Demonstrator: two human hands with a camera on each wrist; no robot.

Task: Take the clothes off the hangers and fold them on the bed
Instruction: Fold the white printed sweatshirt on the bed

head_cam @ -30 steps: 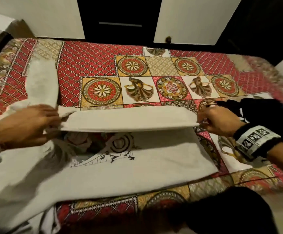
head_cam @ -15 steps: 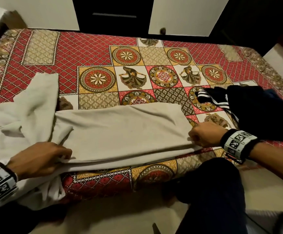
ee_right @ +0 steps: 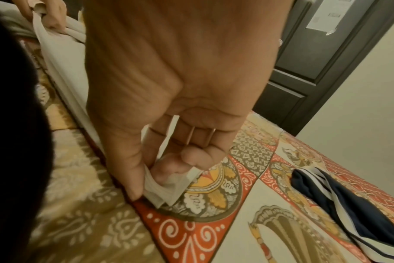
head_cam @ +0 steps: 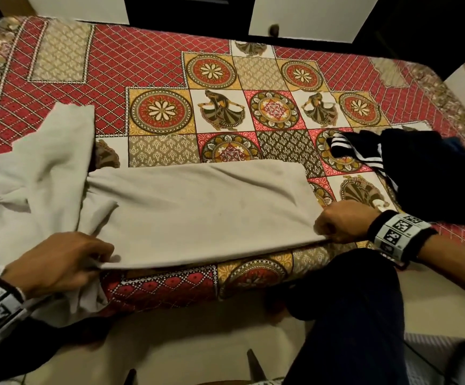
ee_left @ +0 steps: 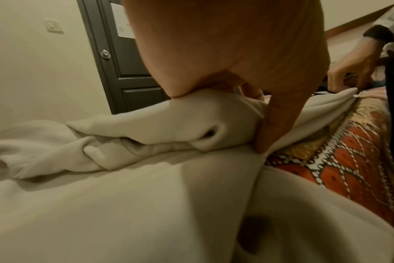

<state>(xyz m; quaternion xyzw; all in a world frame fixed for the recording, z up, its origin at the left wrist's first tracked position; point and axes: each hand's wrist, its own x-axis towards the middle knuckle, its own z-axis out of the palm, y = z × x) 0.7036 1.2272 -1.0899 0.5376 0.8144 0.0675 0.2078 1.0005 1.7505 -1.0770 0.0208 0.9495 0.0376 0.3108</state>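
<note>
A cream sweatshirt [head_cam: 198, 207] lies folded lengthwise along the near edge of the bed [head_cam: 148, 65], its printed front hidden inside the fold. My left hand [head_cam: 67, 259] pinches its near left edge by the bunched sleeves [head_cam: 56, 151]; the left wrist view shows thumb and fingers clamped on the cream sweatshirt [ee_left: 169, 121]. My right hand [head_cam: 339, 222] pinches the near right corner, and the right wrist view shows the cream sweatshirt [ee_right: 167, 185] squeezed between thumb and curled fingers of the right hand [ee_right: 164, 160]. No hanger is in view.
A dark garment with white stripes [head_cam: 409, 168] lies heaped on the bed at the right, close behind my right wrist. My dark-trousered knee [head_cam: 345, 315] stands against the bed's near edge. White cupboard doors [head_cam: 309, 15] and a dark gap stand beyond the bed.
The far half of the sweatshirt was lifted and brought toward me over the printed front. Both hands came down to the near edge and now hold the doubled layers there.
</note>
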